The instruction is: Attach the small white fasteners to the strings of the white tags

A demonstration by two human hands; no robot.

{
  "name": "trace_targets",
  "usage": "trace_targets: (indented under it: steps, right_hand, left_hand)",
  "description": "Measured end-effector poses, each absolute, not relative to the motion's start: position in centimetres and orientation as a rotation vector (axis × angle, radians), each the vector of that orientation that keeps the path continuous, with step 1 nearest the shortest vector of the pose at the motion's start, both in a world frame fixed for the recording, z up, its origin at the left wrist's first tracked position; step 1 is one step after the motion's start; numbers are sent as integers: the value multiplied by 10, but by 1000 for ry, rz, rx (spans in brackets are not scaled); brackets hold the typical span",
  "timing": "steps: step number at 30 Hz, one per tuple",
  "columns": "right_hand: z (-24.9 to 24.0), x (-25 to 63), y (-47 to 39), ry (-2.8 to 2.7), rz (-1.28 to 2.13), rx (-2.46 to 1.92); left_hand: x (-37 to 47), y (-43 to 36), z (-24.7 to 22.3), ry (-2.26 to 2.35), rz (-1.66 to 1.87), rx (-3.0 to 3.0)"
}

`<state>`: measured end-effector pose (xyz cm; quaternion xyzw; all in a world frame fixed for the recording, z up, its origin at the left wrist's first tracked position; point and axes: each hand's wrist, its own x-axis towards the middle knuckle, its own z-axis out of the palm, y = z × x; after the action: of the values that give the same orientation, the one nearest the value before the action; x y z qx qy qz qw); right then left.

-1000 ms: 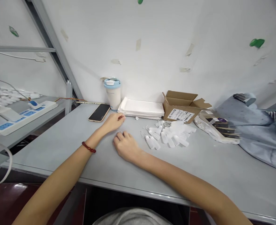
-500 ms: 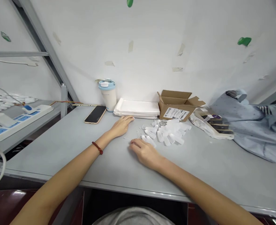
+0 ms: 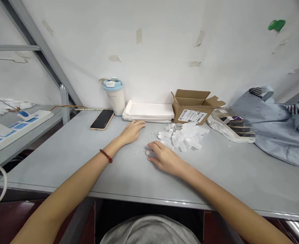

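My left hand (image 3: 131, 131) lies palm down on the grey table, fingers stretched forward and holding nothing. Its fingertips are close to the front edge of a stack of white, flat paper-like sheets (image 3: 149, 111). My right hand (image 3: 168, 158) is closed with thumb and fingers around a small white plastic piece (image 3: 150, 154), whose thin white lead (image 3: 140, 150) points left on the table. The hand covers most of that piece. Just beyond it spreads a loose pile of similar white pieces (image 3: 183, 137), several with thin leads.
A phone (image 3: 102, 120) and a lidded cup (image 3: 115, 99) stand back left. An open cardboard box (image 3: 193, 113), a plastic-wrapped tray of dark food-like pieces (image 3: 237, 127) and a blue cloth bag (image 3: 281, 132) line the right. A power strip (image 3: 17, 130) lies on the left shelf.
My right hand has shifted slightly right, and a white piece with its lead now shows between its fingers. My left hand stays in place. The view has tilted slightly.
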<state>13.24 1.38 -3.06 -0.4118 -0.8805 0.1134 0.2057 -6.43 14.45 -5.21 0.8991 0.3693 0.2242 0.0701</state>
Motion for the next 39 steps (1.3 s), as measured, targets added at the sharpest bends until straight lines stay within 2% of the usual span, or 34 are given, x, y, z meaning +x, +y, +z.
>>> trace_targets:
  steps: [8, 14, 18, 24, 29, 39]
  right_hand:
    - [-29, 140, 19, -2508, 264, -1189]
    - [-27, 140, 22, -2170, 556, -1231]
    - [-23, 140, 23, -1783, 761, -1289]
    - [-21, 140, 26, -1368, 986, -1209]
    - [-20, 140, 23, -1419, 832, -1231]
    - [-28, 138, 19, -1849, 254, -1116]
  left_hand:
    - [-70, 148, -48, 1179, 801, 2510]
    - [-70, 130, -26, 1274, 924, 2205]
    - [-75, 110, 2, 1004, 1096, 1540]
    - [-75, 86, 24, 795, 755, 1448]
    - [-58, 75, 16, 771, 742, 1492]
    - [-45, 63, 17, 806, 820, 1564]
